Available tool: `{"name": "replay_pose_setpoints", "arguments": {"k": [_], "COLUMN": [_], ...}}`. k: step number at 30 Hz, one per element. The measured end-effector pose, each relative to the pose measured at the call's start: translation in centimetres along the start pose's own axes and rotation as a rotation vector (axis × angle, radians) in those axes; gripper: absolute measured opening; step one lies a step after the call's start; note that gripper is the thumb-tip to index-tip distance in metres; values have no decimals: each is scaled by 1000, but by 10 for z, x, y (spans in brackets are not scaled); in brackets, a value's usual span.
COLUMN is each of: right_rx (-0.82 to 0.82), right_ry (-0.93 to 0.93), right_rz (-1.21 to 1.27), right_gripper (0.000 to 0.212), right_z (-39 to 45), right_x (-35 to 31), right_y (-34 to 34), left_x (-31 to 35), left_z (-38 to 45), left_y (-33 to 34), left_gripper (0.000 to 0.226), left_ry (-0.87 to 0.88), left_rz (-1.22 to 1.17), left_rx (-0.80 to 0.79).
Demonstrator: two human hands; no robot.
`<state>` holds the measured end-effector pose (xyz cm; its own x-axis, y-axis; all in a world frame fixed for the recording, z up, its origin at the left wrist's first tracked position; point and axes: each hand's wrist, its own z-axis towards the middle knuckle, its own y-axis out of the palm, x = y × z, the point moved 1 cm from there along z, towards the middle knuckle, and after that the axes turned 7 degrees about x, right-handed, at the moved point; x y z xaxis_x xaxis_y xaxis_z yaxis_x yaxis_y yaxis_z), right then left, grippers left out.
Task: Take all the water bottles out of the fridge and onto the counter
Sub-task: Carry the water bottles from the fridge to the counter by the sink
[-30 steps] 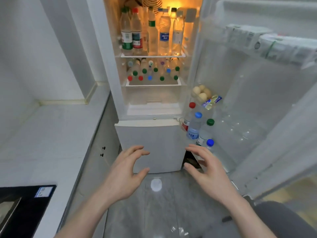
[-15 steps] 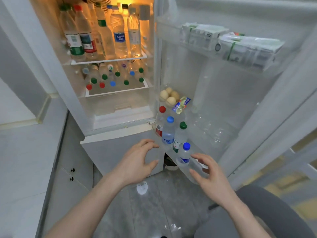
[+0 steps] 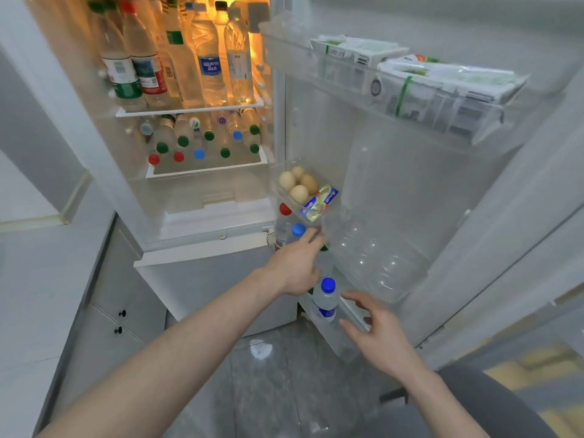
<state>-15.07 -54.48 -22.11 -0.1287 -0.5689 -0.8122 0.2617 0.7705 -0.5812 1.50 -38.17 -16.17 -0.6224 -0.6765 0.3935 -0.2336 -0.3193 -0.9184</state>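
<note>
The fridge point(image 3: 202, 222) stands open, lit orange inside, and its door point(image 3: 410, 191) swings out to the right. On the fridge's top shelf a row of bottles point(image 3: 177, 61) stands upright, some with green and red labels, one with a blue label. On the shelf below, more bottles point(image 3: 202, 143) lie on their sides with red, green and blue caps facing out.

In the door's lowest bin point(image 3: 344, 339) stand four bottles in a line. Nearest the fridge body is the red-cap bottle point(image 3: 284, 216), then the blue-cap bottle point(image 3: 297, 230). The third is mostly hidden behind the left hand point(image 3: 297, 267); only a sliver of green cap shows. The left hand reaches into the bin with fingers curled toward the blue-cap bottle's neck; whether it actually grips that bottle or the hidden one cannot be told.

The fourth, the near bottle point(image 3: 325, 300), has a blue cap and blue label and stands at the bin's outer end. The right hand point(image 3: 379, 330) hovers just beside it, fingers spread and relaxed, holding nothing, not touching it.

Above the bin, a small door tray holds eggs point(image 3: 298, 184) and a yellow packet point(image 3: 319, 202). The door's top rack holds cartons point(image 3: 410, 77). Left of the fridge runs a white counter point(image 3: 41, 279) over a cabinet point(image 3: 110, 327).
</note>
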Motion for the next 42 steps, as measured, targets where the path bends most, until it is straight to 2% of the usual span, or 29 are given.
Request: {"name": "replay_pose_setpoints", "arguments": {"k": [3, 7, 11, 17, 22, 27, 42], "right_rx": [-22, -65, -59, -16, 34, 60, 160], "right_ry": [23, 24, 46, 96, 113, 109, 103], "right_rz": [-6, -22, -9, 95, 101, 76, 61], "right_gripper": [46, 55, 63, 58, 43, 62, 62], "right_z": [3, 2, 6, 29, 40, 38, 36], "right_x": [6, 18, 20, 2, 17, 26, 46], "right_y": [-1, 7, 21, 45, 71, 78, 81], "left_x": [-3, -7, -12, -15, -13, -13, -3], "left_z": [12, 16, 12, 10, 10, 11, 6], "left_y": [8, 11, 17, 26, 28, 28, 29], "left_gripper": [75, 50, 43, 44, 42, 36, 42], "left_ry": [-7, -25, -20, -35, -38, -45, -97], "left_rz": [12, -25, -88, -109, -111, -115, -136], "left_rx": [-2, 115, 206, 256, 268, 275, 277]}}
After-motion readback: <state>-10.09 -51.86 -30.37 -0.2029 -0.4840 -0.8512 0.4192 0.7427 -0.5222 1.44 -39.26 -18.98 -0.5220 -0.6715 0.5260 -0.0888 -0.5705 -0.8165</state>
